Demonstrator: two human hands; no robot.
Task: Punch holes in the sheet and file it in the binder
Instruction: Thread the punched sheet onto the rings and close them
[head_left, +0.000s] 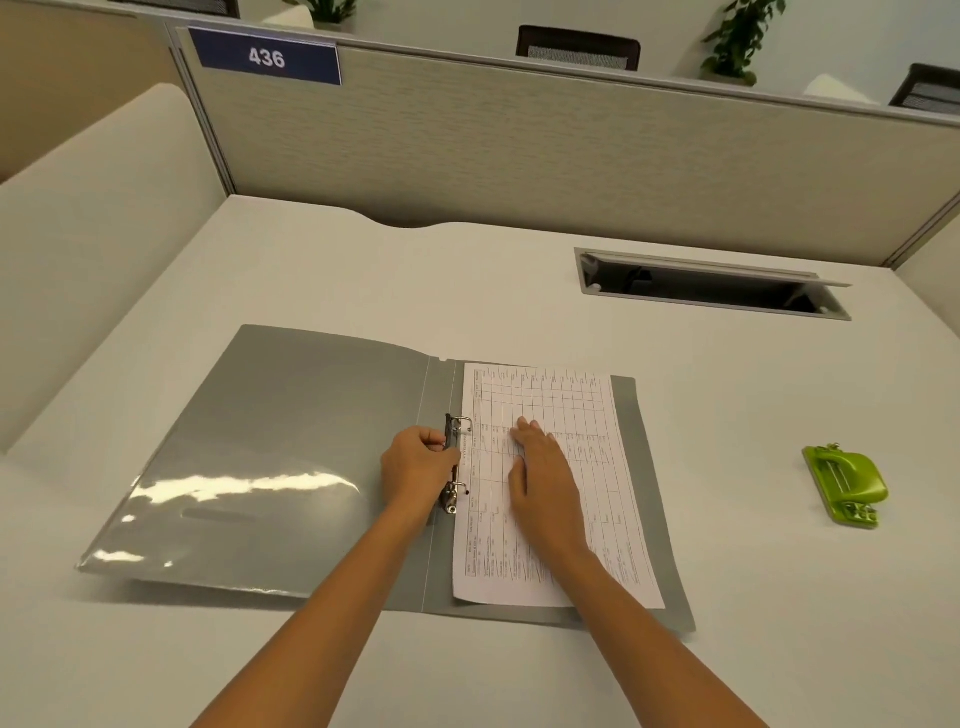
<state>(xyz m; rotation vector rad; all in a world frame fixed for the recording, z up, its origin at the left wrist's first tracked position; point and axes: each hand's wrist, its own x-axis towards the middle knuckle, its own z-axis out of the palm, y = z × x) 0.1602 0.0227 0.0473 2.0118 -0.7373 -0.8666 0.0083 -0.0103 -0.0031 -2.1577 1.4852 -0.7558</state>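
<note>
A grey binder (291, 415) lies open flat on the desk. On its right half rests a printed sheet (550, 405) with a table on it, its left edge at the two metal rings of the ring mechanism (453, 467). My left hand (418, 465) is closed around that mechanism between the rings. My right hand (545, 467) lies flat on the sheet, fingers spread, pressing it down. A green hole punch (844, 480) sits alone on the desk to the right, well apart from both hands.
The white desk (363, 270) is bounded by a grey partition (519, 145) at the back and a low wall at the left. An open cable tray (711, 286) is sunk in the desk at back right. A clear pocket lines the binder's left cover.
</note>
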